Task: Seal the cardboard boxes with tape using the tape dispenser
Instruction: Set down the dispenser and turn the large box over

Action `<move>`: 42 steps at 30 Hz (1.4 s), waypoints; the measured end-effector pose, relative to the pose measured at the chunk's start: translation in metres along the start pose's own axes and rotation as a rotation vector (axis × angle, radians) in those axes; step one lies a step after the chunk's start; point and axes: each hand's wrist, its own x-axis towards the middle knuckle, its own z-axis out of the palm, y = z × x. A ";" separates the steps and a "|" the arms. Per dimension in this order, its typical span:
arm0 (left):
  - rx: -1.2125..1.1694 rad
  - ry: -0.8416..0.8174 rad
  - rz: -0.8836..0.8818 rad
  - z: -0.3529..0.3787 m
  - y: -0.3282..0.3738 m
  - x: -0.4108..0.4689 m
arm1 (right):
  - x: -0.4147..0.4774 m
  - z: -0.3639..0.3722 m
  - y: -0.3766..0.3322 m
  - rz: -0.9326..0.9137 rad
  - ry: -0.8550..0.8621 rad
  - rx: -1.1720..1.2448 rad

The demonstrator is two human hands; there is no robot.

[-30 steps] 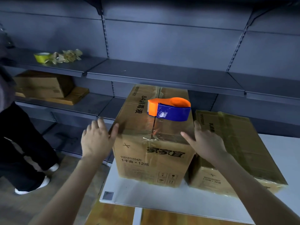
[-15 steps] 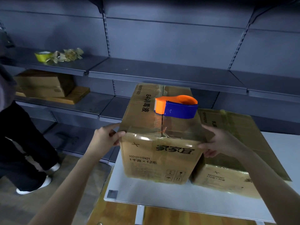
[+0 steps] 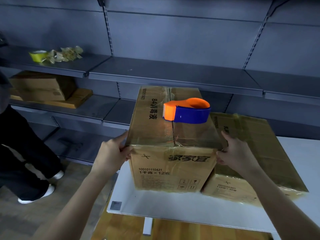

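Observation:
A tall cardboard box with printed black text stands on the white table. An orange and blue tape dispenser lies on its top, near the centre seam. My left hand grips the box's upper left front corner. My right hand grips its upper right front corner. A lower, flatter cardboard box wrapped in shiny tape lies on the table right beside the tall one.
Grey metal shelves run behind the table. A yellow tape roll and crumpled tape scraps sit on the upper left shelf, more cardboard boxes below. Another person's dark-trousered legs stand at the left on the wooden floor.
My hands went from flat against the box's sides to gripping its top front corners. The box with the dispenser has come a little toward me.

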 end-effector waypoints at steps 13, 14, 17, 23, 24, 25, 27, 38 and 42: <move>-0.110 -0.012 0.031 0.008 -0.026 -0.005 | 0.016 -0.026 0.031 -0.160 -0.258 -0.060; -0.131 -0.005 0.040 0.009 -0.028 -0.004 | 0.017 -0.025 0.032 -0.170 -0.245 -0.123; -0.145 0.002 0.036 0.011 -0.032 -0.001 | 0.020 -0.023 0.035 -0.212 -0.211 -0.206; 0.172 0.148 0.215 0.006 -0.019 -0.003 | 0.028 -0.030 0.029 -0.440 -0.090 -0.586; 0.213 0.162 0.268 0.006 -0.016 -0.002 | 0.028 -0.028 0.025 -0.484 -0.100 -0.542; 0.236 0.160 0.304 0.007 -0.012 0.001 | 0.029 -0.026 0.021 -0.521 -0.102 -0.502; 0.237 0.091 0.364 0.010 -0.004 0.012 | 0.032 -0.019 0.016 -0.590 -0.053 -0.507; 0.408 0.006 0.624 0.022 0.004 0.028 | 0.043 0.010 0.029 -0.746 -0.011 -0.650; 0.572 0.006 0.668 0.020 0.026 0.032 | 0.039 0.008 0.015 -0.788 -0.009 -0.763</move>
